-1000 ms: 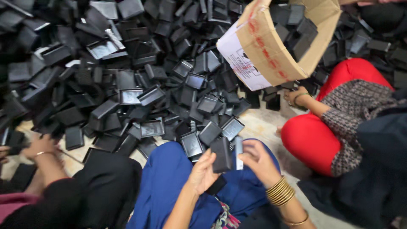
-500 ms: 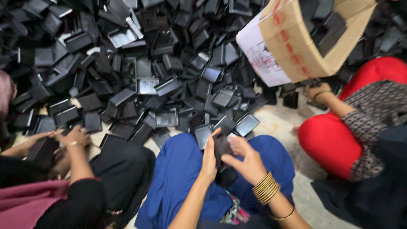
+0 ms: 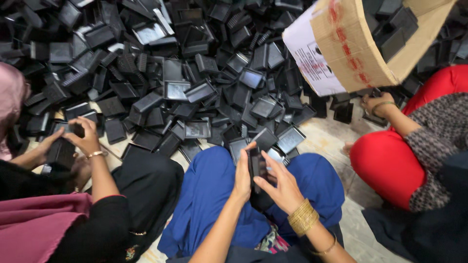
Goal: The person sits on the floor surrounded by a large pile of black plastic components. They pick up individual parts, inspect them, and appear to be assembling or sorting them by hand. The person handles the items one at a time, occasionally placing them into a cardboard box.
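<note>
Black plastic tray [image 3: 257,168], small and rectangular, stands upright between the person's two hands, just above the lap in blue trousers [image 3: 209,195]. The left hand [image 3: 242,170] closes its grip on the tray's left edge, fingers curled around it and thumb up along the side. The right hand [image 3: 280,182] has a looser grip on the right side, fingers spread and partly folded onto the tray's face; gold bangles [image 3: 303,217] ring that wrist. Both hands hold the one tray between them.

Just beyond the knees, a big heap of black trays [image 3: 195,73] of the same kind covers the floor, lying at every angle, some face up and some stacked into one another. The nearest of them touch the blue trousers. A bare patch of pale tiled floor [image 3: 326,141] shows to the right of the knees.

At upper right a cardboard box [image 3: 360,44] is tipped on its side, with more black trays inside it and a white paper label [image 3: 309,58] on one flap. Below it, a co-worker in red trousers [image 3: 390,160] and a patterned sleeve reaches a hand [image 3: 375,103] to the trays at the edge of the heap. On the left, another co-worker in black and pink holds a black tray in both hands [image 3: 73,141], near the heap's edge.
</note>
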Demonstrator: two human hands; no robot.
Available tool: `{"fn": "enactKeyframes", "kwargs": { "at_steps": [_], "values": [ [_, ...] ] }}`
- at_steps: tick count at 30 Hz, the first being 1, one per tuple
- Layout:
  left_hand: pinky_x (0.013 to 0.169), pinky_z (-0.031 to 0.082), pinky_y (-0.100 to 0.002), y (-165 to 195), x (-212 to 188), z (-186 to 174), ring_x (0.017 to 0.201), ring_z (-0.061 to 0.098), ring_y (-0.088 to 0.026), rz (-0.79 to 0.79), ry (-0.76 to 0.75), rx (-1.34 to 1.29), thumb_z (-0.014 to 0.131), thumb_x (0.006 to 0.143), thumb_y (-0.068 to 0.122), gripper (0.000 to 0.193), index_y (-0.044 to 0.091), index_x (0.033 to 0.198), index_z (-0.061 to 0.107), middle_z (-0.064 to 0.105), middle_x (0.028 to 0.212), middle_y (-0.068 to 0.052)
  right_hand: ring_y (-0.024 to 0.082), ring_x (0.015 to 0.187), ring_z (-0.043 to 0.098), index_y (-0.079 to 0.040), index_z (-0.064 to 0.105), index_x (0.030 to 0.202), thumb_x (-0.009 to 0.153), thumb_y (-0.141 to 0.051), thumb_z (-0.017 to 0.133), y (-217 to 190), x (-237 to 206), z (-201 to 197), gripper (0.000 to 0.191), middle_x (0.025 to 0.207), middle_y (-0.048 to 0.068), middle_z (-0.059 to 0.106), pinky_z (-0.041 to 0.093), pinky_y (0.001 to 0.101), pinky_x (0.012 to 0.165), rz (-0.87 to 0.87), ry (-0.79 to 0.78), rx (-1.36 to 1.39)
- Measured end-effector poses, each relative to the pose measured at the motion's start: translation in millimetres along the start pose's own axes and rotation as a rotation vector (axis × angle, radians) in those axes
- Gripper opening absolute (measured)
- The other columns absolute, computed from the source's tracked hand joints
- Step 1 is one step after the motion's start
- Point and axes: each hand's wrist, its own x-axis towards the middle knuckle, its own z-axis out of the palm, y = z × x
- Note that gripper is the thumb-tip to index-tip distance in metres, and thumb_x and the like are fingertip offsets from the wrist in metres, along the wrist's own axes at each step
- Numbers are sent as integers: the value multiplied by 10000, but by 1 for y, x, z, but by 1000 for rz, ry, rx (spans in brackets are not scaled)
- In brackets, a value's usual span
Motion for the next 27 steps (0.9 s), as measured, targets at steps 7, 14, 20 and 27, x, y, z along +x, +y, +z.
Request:
{"fn": "enactKeyframes", "kwargs": {
  "at_steps": [7,14,20,27],
  "values": [
    [859,555,-280,3,0,4,959,668,-140,41,-31,112,332,1073,496,581,90,1445,517,687,1140,-89,214,1086,726,-167,430,1522,820,-212,781,-2,10,1,786,1306,123,642,602,331,872,45,74,-17],
    [820,539,-297,3,-3,3,921,644,-151,68,18,159,337,1083,457,507,131,1446,475,639,1125,-79,226,1031,728,-167,434,1526,842,-225,786,4,8,0,772,1311,122,635,602,325,862,48,27,-70],
    [902,507,-290,10,-5,7,999,608,-135,95,-2,208,336,1098,483,510,131,1437,482,595,1156,-55,214,1063,725,-169,420,1527,843,-233,769,1,9,1,770,1309,123,638,604,335,883,69,27,9],
    [896,490,-284,14,-9,7,1002,599,-146,62,-7,207,328,1088,468,490,160,1443,466,593,1158,-68,243,1212,644,-161,396,1550,874,-228,774,15,9,7,777,1401,146,561,564,355,968,22,-49,-47]
  ]
}}
